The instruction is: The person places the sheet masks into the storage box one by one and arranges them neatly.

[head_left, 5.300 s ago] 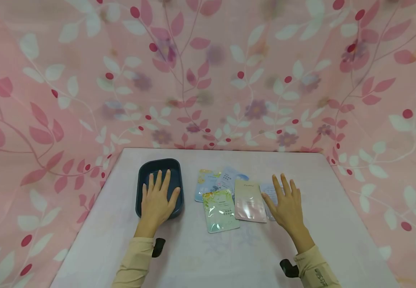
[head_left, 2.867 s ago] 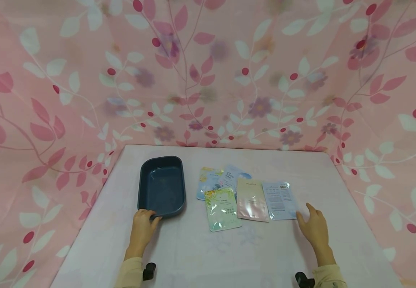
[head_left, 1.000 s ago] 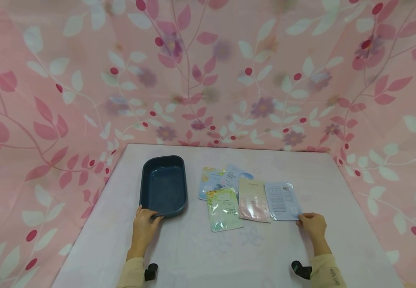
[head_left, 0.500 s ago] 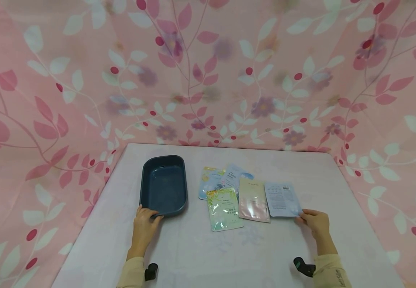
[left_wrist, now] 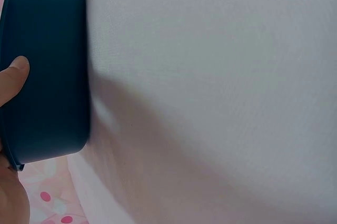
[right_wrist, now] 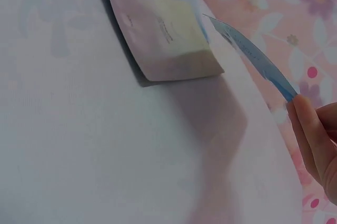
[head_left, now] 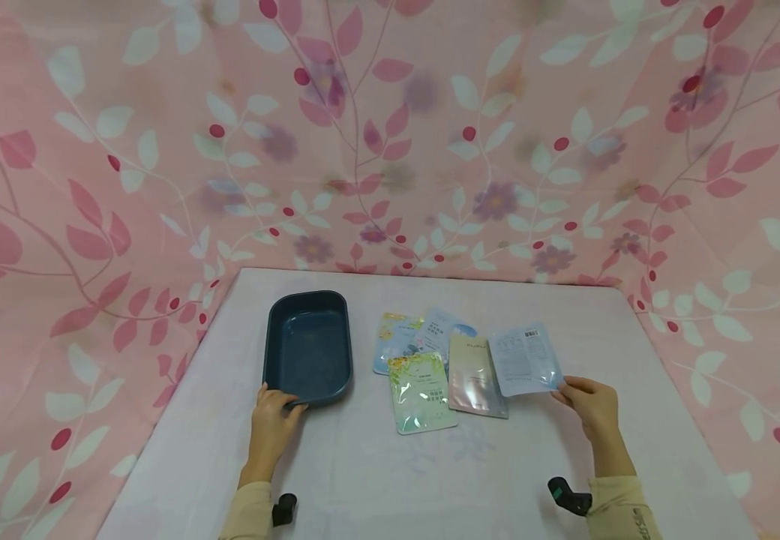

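Observation:
My right hand (head_left: 592, 409) pinches a light blue sheet mask packet (head_left: 526, 361) by its near right corner, its printed back with a barcode facing up. In the right wrist view the packet (right_wrist: 258, 58) is edge-on and raised off the table between thumb and fingers. My left hand (head_left: 271, 427) grips the near rim of a dark blue rectangular tray (head_left: 309, 352), thumb (left_wrist: 16, 74) on its outer wall. Just left of the lifted packet lies a beige-pink packet (head_left: 476, 379), and beside that a green one (head_left: 422, 397).
Two more blue packets, one with yellow flowers (head_left: 393, 341) and one paler (head_left: 436, 330), lie overlapping behind the green one. The white-covered table (head_left: 390, 480) meets pink floral cloth (head_left: 390, 150) at the back and sides.
My hands first hovered open; then the left took the tray's near rim and the right pinched the rightmost packet. That packet has since risen and tilted, while the tray stays put.

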### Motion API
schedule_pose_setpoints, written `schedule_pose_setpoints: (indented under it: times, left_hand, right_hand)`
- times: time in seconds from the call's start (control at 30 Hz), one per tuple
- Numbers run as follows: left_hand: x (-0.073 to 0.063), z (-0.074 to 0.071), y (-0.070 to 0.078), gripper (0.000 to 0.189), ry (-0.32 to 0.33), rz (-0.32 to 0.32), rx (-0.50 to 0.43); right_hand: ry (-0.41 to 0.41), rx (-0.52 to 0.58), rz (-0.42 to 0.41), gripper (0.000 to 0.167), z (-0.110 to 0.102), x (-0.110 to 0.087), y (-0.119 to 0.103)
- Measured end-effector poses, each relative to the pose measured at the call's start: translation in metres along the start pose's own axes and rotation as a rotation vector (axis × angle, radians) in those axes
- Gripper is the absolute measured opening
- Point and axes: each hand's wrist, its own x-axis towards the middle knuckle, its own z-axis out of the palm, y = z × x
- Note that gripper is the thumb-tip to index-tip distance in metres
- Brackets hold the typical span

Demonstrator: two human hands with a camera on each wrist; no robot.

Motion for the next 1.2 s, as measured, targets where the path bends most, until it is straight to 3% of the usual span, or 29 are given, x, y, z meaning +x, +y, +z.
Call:
schedule_pose_setpoints:
  times: [0.1, 0.3, 1.2]
  left_hand:
    - [0.000, 0.000, 0.000, 0.022, 0.008, 0.002, -0.002]
    - [0.000, -0.001, 0.000, 0.022, 0.010, 0.010, -0.004]
    - [0.000, 0.000, -0.001, 0.022, 0.028, 0.027, -0.017]
  right_hand:
    - [0.002, 0.003, -0.011, 0.028, 0.011, -0.005, -0.013]
    - [-0.007, -0.096, 0.017, 0.041, 0.042, -0.030, -0.054]
    - [-0.116, -0.100, -0.062, 0.034, 0.103, -0.030, -0.062]
